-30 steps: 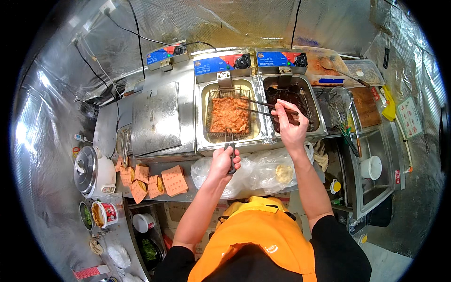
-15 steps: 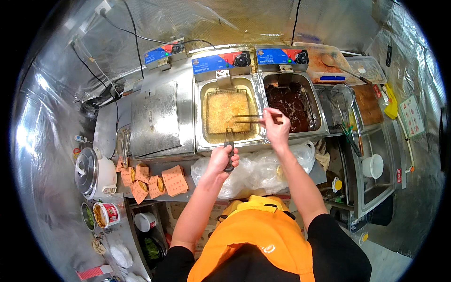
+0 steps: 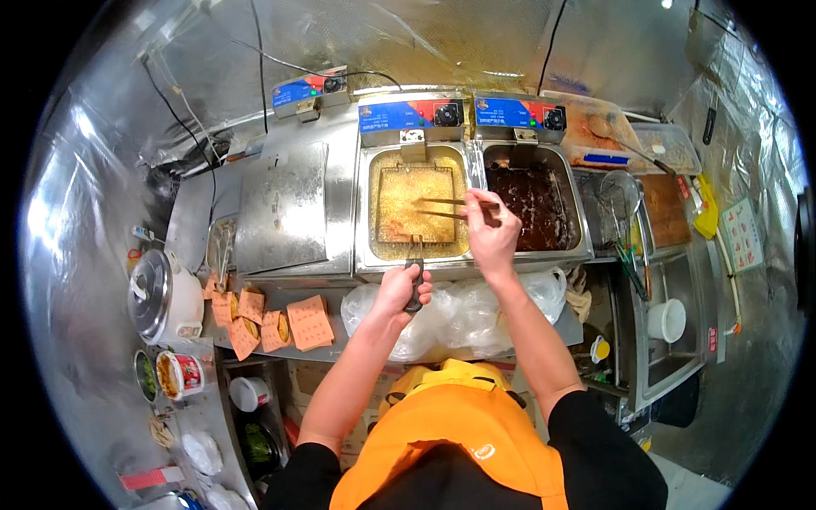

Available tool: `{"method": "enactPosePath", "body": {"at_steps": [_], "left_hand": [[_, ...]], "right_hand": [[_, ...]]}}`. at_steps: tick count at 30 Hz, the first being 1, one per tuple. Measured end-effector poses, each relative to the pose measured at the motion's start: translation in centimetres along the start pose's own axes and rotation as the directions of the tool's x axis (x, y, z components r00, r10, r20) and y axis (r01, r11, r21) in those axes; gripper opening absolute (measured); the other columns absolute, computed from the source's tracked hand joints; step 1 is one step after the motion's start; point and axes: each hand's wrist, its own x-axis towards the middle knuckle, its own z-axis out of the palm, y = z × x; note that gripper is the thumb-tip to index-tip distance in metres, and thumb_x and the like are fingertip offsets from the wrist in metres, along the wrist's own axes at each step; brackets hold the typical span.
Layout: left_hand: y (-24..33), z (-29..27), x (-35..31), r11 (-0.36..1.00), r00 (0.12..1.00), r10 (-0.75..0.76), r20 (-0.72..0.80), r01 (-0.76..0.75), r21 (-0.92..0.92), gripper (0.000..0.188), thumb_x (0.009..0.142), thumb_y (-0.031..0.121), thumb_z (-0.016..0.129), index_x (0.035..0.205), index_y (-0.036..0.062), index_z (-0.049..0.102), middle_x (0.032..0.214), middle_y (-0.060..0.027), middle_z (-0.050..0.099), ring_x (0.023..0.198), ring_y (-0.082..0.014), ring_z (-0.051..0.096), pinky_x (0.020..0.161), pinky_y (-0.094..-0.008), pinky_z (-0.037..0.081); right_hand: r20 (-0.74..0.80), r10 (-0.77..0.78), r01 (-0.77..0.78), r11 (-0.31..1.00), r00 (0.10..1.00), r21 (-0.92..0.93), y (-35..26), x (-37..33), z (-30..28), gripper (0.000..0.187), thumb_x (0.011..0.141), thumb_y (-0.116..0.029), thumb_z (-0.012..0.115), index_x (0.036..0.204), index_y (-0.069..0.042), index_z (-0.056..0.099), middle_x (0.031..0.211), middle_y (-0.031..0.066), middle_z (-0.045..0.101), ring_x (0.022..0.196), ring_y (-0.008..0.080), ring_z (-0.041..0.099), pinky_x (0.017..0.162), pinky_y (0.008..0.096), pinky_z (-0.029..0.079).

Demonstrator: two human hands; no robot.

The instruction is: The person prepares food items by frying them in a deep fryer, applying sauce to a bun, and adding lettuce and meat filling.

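Wire basket (image 3: 433, 243) is now sitting lower in the centre fryer (image 3: 365, 229); its orange food (image 3: 393, 231), heaped plainly a second ago, is mostly hiding under froth. Going across: at lower left, paper-wrapped pieces (image 3: 246, 331) are lying grouped, probably away from splashes. At centre, we are seeing the left hand (image 3: 405, 291) wrapping tightly around the black handle (image 3: 414, 303), presumably steadying the basket from outside the rim. Just right, the right hand (image 3: 493, 234) is pinching dark chopsticks (image 3: 442, 201), fingers curled; we are judging their length is keeping skin off the heat. Whether the tips are touching food, we cannot tell.
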Motion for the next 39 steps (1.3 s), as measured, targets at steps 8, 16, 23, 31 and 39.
{"method": "enactPosePath", "body": {"at_steps": [8, 16, 23, 31, 39], "left_hand": [[0.2, 0.3, -0.1, 1.0, 1.0, 0.019, 0.021, -0.019, -0.005, 0.015, 0.106, 0.009, 0.045, 0.099, -0.0034, 0.049, 0.086, -0.0108, 0.056, 0.061, -0.0159, 0.05, 0.049, -0.031, 0.044], [-0.2, 0.9, -0.1, 1.0, 1.0, 0.005, 0.003, -0.005, -0.006, 0.013, 0.106, 0.009, 0.046, 0.101, -0.003, 0.047, 0.088, -0.0111, 0.057, 0.061, -0.0154, 0.049, 0.049, -0.0301, 0.042], [0.2, 0.7, 0.1, 1.0, 1.0, 0.012, 0.002, -0.012, 0.003, 0.016, 0.107, 0.011, 0.046, 0.101, -0.0029, 0.049, 0.086, -0.0105, 0.056, 0.062, -0.0154, 0.05, 0.049, -0.0302, 0.042], [0.3, 0.8, -0.5, 0.999, 1.0, 0.015, 0.011, -0.015, 0.04, 0.017, 0.108, 0.012, 0.044, 0.102, -0.0039, 0.048, 0.088, -0.0106, 0.057, 0.062, -0.0153, 0.05, 0.049, -0.03, 0.042], [0.7, 0.1, -0.3, 0.998, 0.999, 0.043, 0.011, -0.043, 0.034, 0.015, 0.107, 0.011, 0.046, 0.102, -0.0024, 0.048, 0.087, -0.0106, 0.058, 0.063, -0.0149, 0.05, 0.05, -0.029, 0.042]], "right_hand": [[0.069, -0.086, 0.09, 0.994, 0.994, -0.058, -2.9, 0.1, 0.5, 0.016, 0.096, -0.007, 0.068, 0.107, 0.003, 0.074, 0.087, 0.0118, 0.077, 0.072, 0.0139, 0.071, 0.065, 0.0282, 0.056], [0.259, -0.101, 0.135, 0.984, 0.961, -0.117, -0.6, 0.0, 0.9, 0.015, 0.099, -0.008, 0.067, 0.108, 0.001, 0.074, 0.08, 0.0076, 0.075, 0.07, 0.0115, 0.071, 0.064, 0.0253, 0.056], [0.146, -0.142, 0.158, 0.981, 0.979, -0.11, -0.1, 3.3, 2.3, 0.015, 0.096, -0.006, 0.066, 0.107, 0.002, 0.074, 0.08, 0.0128, 0.075, 0.071, 0.0175, 0.072, 0.063, 0.0287, 0.054], [0.218, -0.037, 0.062, 0.992, 0.975, -0.108, 3.0, 3.6, 4.0, 0.018, 0.098, -0.009, 0.066, 0.11, 0.002, 0.075, 0.084, 0.009, 0.076, 0.076, 0.0115, 0.071, 0.068, 0.0261, 0.055], [0.124, -0.091, 0.099, 0.993, 0.988, -0.06, -2.0, 2.5, 1.3, 0.017, 0.095, -0.008, 0.066, 0.102, 0.004, 0.075, 0.089, 0.0147, 0.076, 0.072, 0.0202, 0.072, 0.065, 0.0313, 0.056]]}}
